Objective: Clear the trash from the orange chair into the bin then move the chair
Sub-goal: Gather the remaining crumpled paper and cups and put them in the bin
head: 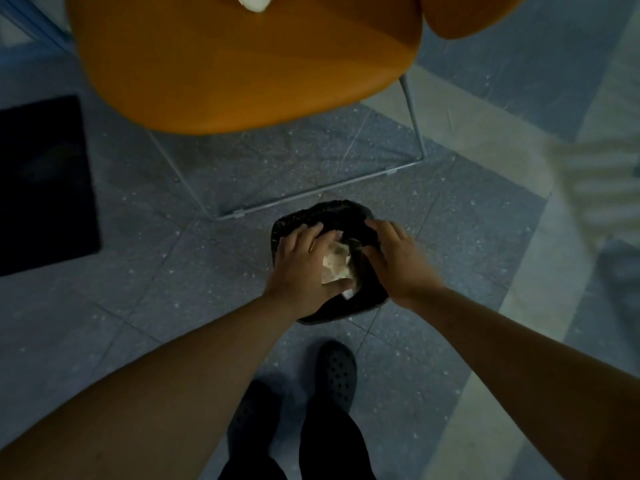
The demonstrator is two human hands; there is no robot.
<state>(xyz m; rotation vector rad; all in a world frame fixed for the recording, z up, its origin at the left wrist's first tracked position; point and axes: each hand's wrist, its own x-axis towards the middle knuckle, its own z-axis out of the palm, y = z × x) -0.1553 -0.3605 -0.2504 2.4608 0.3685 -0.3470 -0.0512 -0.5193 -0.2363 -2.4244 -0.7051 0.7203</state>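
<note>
The orange chair [242,64] fills the top of the view, its metal sled legs [311,192] on the floor. A white crumpled scrap [254,1] lies on the seat at the top edge. In front of the chair stands a small black bin [332,211]. Both my hands hover over its mouth. My left hand [301,268] grips a crumpled pale paper wad [336,266] from the left. My right hand [391,258] rests on the wad's right side, with its fingers curled down toward the bin; whether it grips the paper is hidden.
A dark mat [45,181] lies on the floor to the left. My feet in dark perforated clogs [337,372] stand just behind the bin. A blurred pale object [602,188] sits at the right edge on the speckled tile floor.
</note>
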